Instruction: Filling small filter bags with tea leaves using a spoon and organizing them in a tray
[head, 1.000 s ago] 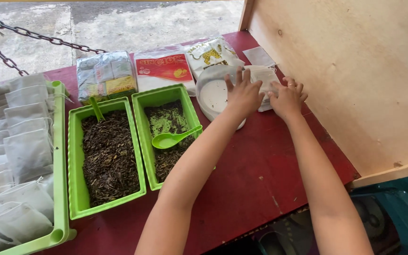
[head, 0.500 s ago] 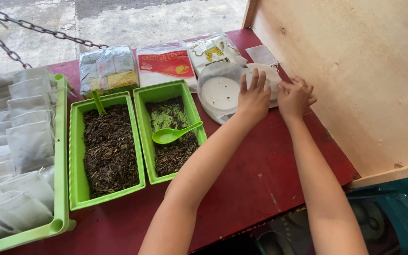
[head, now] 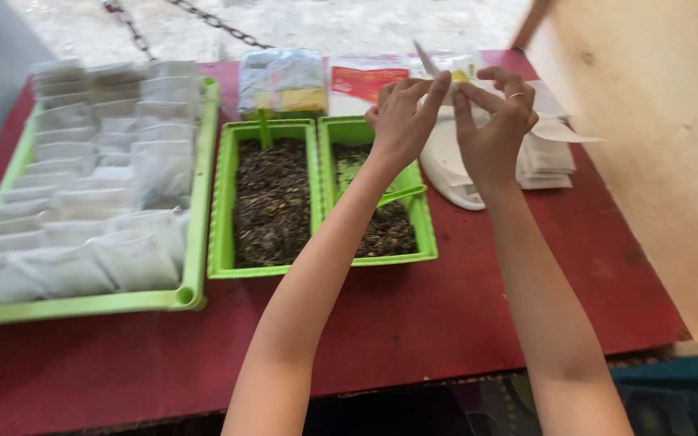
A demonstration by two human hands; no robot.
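Red tabletop (head: 446,315) is filling most of the frame, w/ grey concrete showing along the top edge and a pale wood panel (head: 656,145) running down the right side.

I'm holding both hands up over the table, upper centre of the frame. My left hand (head: 401,121) & right hand (head: 494,121) are pinching a small white paper bag (head: 427,60) between fingertips, fingers mostly curled in, thumbs & forefingers closed on it. Bag is thin, edge-on and blurry, so can't tell if its mouth is open. It's sitting above the white scale (head: 450,161), which is lying on the table just below my hands. A stack of empty white bags (head: 547,153) is resting just right of the scale.

Two green bins are sitting side by side at centre: left bin (head: 272,198) is holding dark loose tea w/ a green scoop handle sticking up at its far end; right bin (head: 381,206) is partly behind my left forearm, w/ a green spoon (head: 401,194) lying in it. Big green tray (head: 90,186) at left is packed w/ filled white bags. Packets (head: 284,81) are lying at the far edge, top centre.
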